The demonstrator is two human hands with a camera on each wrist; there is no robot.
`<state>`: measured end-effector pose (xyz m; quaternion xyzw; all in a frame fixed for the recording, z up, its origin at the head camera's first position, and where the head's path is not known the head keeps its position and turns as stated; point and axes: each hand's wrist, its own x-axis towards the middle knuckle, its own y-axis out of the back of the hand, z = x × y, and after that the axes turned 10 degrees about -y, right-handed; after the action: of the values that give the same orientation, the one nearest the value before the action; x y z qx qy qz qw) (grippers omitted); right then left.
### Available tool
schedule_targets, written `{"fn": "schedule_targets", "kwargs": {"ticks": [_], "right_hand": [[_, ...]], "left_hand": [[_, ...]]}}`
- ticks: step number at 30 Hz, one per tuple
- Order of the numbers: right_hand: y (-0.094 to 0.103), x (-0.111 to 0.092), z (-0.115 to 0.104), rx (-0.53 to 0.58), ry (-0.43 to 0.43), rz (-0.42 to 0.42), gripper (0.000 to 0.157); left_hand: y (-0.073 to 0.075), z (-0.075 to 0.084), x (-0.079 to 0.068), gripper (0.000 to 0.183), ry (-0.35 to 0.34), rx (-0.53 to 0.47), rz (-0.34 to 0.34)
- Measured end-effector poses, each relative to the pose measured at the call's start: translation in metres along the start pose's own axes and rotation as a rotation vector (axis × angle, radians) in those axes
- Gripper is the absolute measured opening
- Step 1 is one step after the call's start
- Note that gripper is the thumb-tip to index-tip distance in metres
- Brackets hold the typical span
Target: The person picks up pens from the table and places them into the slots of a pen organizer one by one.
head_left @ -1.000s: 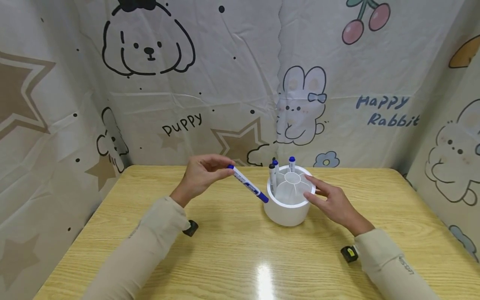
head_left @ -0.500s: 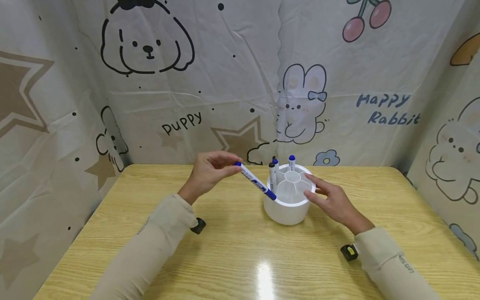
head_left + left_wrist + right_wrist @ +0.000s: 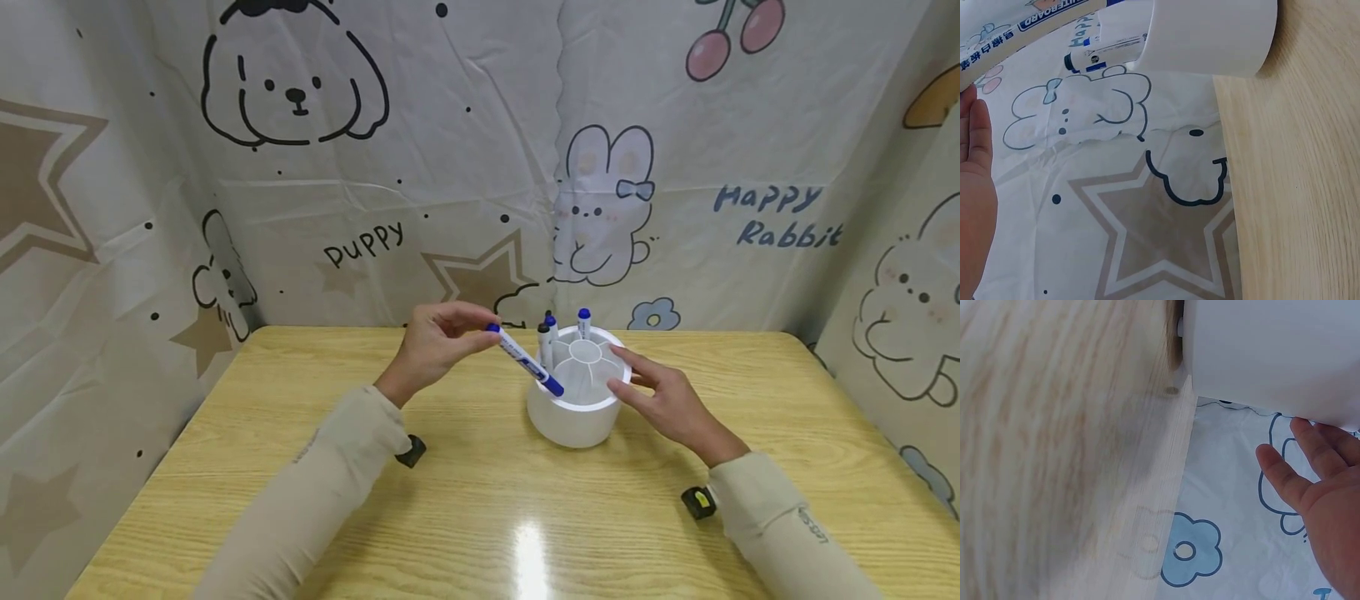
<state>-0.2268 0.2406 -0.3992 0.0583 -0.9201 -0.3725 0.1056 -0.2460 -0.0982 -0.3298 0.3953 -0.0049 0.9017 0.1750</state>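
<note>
A blue-capped whiteboard marker (image 3: 525, 358) slants down to the right, its upper end pinched between the thumb and fingers of my left hand (image 3: 442, 346). Its lower blue end is over the near left rim of the white round pen holder (image 3: 573, 425). In the left wrist view the marker (image 3: 1035, 28) crosses the top left corner, near the holder (image 3: 1210, 37). My right hand (image 3: 663, 400) holds the holder's right side, thumb and forefinger at the rim. The right wrist view shows other fingers (image 3: 1319, 453) against the outer wall (image 3: 1266, 356).
Several markers stand in the holder: a black-capped marker (image 3: 544, 346) among those at its left, and a blue-capped marker (image 3: 584, 323) at the back. Dividers split the holder around a central ring. The wooden table (image 3: 465, 500) ends at a printed cloth backdrop (image 3: 465, 167).
My left hand has moved right with the marker, bringing its lower end from beside the holder to over its rim. My right hand and the holder have stayed in place.
</note>
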Motion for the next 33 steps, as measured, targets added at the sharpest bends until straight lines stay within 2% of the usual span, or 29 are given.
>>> {"fn": "schedule_targets", "kwargs": {"ticks": [8,15,23,28,33], "right_hand": [[0.0,0.0,0.0,-0.003,-0.009,-0.012,0.06],[0.002,0.001,0.0,0.004,0.025,-0.023,0.058],[0.003,0.001,0.001,-0.005,0.025,-0.026,0.056],[0.003,0.0,0.001,-0.011,0.045,-0.019,0.058],[0.007,0.0,0.001,-0.025,0.08,0.001,0.06]], "left_hand": [[-0.011,-0.007,-0.001,0.02,0.014,0.019,-0.025],[-0.026,-0.013,-0.002,0.019,0.054,0.038,-0.084],[-0.041,-0.021,-0.003,0.02,0.106,0.047,-0.13],[-0.041,-0.023,-0.004,0.021,0.115,0.066,-0.153],[-0.031,-0.02,-0.006,0.021,0.143,0.151,-0.15]]}}
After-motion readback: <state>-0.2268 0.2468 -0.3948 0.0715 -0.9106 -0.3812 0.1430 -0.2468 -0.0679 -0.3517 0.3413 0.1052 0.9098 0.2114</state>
